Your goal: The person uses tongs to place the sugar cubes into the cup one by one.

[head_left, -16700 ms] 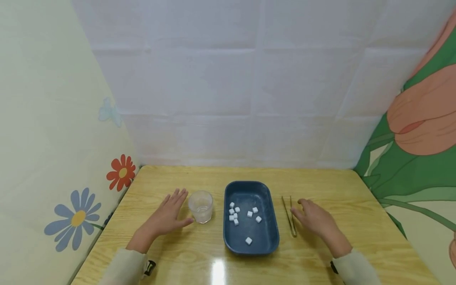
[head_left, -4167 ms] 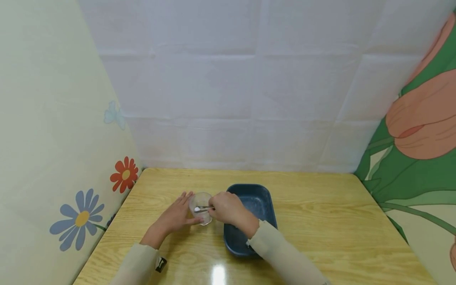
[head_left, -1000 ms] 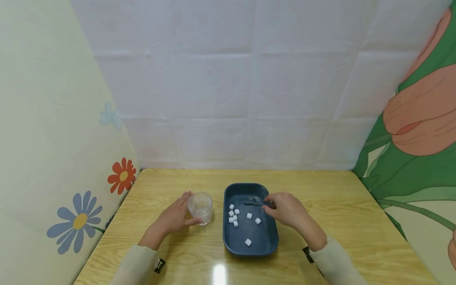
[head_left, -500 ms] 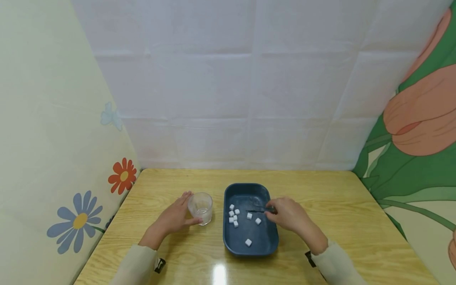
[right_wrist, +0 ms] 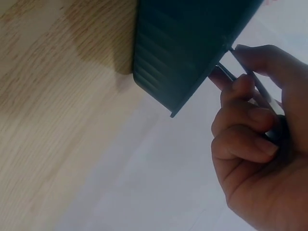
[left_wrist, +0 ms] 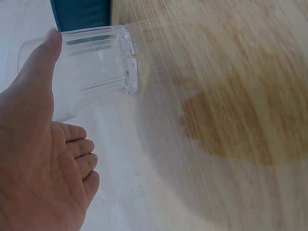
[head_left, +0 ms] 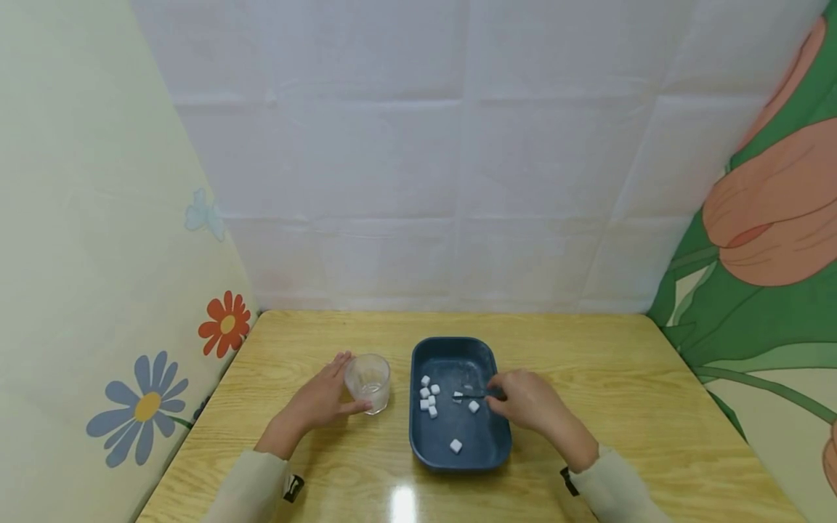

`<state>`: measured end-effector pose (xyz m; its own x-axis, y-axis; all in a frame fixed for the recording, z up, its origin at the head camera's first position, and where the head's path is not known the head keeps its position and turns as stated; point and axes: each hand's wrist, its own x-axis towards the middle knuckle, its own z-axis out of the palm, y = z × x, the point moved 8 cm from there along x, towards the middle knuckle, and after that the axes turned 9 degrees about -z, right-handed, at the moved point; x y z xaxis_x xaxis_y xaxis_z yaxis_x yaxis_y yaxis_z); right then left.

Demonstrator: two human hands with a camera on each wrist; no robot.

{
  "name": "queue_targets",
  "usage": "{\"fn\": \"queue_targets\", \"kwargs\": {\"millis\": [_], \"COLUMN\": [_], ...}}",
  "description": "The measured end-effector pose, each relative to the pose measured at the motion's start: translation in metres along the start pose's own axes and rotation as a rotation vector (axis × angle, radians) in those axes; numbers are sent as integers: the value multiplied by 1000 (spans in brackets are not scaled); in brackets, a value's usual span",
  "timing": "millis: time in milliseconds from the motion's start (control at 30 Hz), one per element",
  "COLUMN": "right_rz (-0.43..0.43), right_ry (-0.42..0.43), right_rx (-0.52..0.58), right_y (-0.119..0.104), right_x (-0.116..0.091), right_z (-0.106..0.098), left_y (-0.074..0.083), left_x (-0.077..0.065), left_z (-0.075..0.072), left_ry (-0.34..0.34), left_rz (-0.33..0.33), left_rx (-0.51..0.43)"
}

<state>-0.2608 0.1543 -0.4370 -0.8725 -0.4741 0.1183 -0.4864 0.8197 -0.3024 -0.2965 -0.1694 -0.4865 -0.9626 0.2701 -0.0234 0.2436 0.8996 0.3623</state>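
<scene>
My left hand [head_left: 320,399] holds a clear glass [head_left: 368,383] upright on the table, thumb on the near side and fingers on the far side. What lies inside the glass is unclear. In the right wrist view, my right hand [right_wrist: 260,139] grips metal tweezers [right_wrist: 252,79] over the rim of the dark blue tray [head_left: 461,459]. The tweezer tips are at a small white cube [head_left: 458,396] in the tray; whether they pinch it is too small to tell. Other white cubes [head_left: 424,393] lie in a group along the tray's left side.
Two more single cubes stand apart, one cube [head_left: 474,407] near the tweezers and another cube [head_left: 455,446] at the tray's near end. The wooden table [head_left: 575,349] extends to both sides, with a white cloth wall [head_left: 366,181] behind.
Earlier the tweezers lay on the table and both hands were free; later they carried a cube over the glass. One cube is gone from the tray. Lately the tweezers moved nearer me, onto a cube.
</scene>
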Motion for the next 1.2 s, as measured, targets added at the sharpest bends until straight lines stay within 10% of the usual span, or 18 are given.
{"fn": "queue_targets", "kwargs": {"millis": [1200], "right_rz": [4], "right_ry": [-34], "right_rx": [-10], "right_y": [5], "right_x": [5], "right_z": [10], "left_y": [-2], "left_x": [2], "left_z": [1], "left_ry": [-14], "left_rz": [-17], "left_rx": [-1]}}
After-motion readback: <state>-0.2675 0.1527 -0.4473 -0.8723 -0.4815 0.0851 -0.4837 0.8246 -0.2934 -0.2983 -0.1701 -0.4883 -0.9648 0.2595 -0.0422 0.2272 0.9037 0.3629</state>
